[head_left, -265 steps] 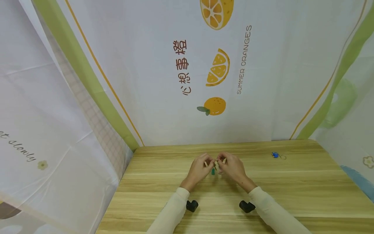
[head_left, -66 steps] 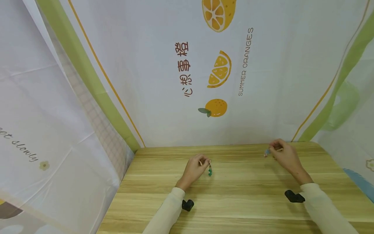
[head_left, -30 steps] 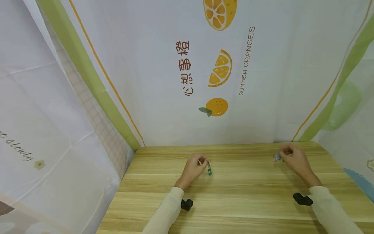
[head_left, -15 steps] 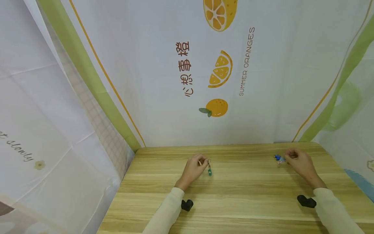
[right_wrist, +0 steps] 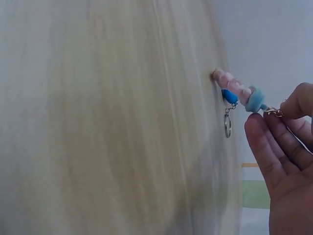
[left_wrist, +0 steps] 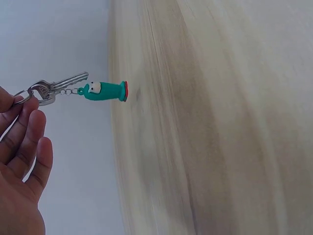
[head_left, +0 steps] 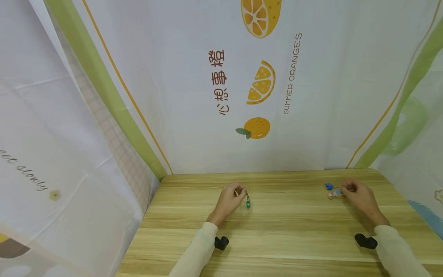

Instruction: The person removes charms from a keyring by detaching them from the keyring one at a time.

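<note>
My left hand (head_left: 231, 199) pinches a split ring (left_wrist: 22, 98) between thumb and fingers. From that ring hang a silver key (left_wrist: 61, 85) and a green figure keychain (left_wrist: 105, 91) with a white face and red base, held above the table. Over the table's far right part, my right hand (head_left: 360, 198) pinches the gold-coloured clasp (right_wrist: 274, 111) of a pink and light-blue keychain (right_wrist: 234, 87). Its pink end reaches down to the tabletop. Just beyond it lies a blue keychain (head_left: 328, 186) with a metal ring (right_wrist: 228, 126).
A wood-grain table (head_left: 277, 223) carries everything. White cloth printed with oranges (head_left: 257, 127) hangs right behind its back edge, and more cloth hangs at both sides. Black wrist mounts (head_left: 366, 241) stick out inward from both sleeves.
My right hand has moved away from the left with the pink and light-blue keychain, then lowered it beside the blue one. My left hand still holds its key and green keychain in nearly the same spot.
</note>
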Action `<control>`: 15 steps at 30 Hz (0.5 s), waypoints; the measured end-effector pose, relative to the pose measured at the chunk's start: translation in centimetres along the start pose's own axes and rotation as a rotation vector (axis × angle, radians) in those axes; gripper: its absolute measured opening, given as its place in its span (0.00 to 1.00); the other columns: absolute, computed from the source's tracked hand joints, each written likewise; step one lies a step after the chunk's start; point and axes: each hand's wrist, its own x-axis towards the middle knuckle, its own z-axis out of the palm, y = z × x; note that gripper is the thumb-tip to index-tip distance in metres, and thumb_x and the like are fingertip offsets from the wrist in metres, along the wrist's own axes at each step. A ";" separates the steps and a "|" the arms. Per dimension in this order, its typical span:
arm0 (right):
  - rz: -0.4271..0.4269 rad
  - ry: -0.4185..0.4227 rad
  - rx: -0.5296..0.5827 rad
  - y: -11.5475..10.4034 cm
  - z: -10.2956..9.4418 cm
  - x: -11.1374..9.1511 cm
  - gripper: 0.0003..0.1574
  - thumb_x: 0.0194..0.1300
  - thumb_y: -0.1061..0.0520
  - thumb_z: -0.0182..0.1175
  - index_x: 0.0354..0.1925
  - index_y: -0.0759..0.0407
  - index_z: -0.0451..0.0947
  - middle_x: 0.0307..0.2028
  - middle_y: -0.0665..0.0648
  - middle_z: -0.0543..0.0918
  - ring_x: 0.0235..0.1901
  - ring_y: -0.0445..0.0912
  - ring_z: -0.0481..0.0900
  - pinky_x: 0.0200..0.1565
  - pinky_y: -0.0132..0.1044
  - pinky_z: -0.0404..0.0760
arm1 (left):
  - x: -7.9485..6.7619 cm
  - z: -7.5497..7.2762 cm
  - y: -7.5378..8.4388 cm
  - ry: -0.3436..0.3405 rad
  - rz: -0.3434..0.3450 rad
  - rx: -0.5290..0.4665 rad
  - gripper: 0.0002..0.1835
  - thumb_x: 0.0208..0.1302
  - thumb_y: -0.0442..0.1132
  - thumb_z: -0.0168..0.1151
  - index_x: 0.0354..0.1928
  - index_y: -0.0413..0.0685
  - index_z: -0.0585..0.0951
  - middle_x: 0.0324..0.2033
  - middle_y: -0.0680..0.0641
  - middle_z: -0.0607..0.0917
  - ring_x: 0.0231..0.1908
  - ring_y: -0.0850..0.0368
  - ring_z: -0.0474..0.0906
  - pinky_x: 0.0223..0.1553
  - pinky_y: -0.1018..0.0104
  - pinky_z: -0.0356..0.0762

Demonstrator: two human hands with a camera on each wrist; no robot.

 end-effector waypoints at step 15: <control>0.116 -0.087 -0.060 0.8 -0.3 -0.7 0.20 0.79 0.54 0.54 0.48 0.74 0.77 0.41 0.72 0.85 0.39 0.59 0.82 0.36 0.39 0.73 | 0.0 -0.1 -0.1 0.008 0.020 -0.008 0.08 0.80 0.38 0.61 0.45 0.46 0.88 0.33 0.51 0.88 0.33 0.65 0.79 0.36 0.72 0.79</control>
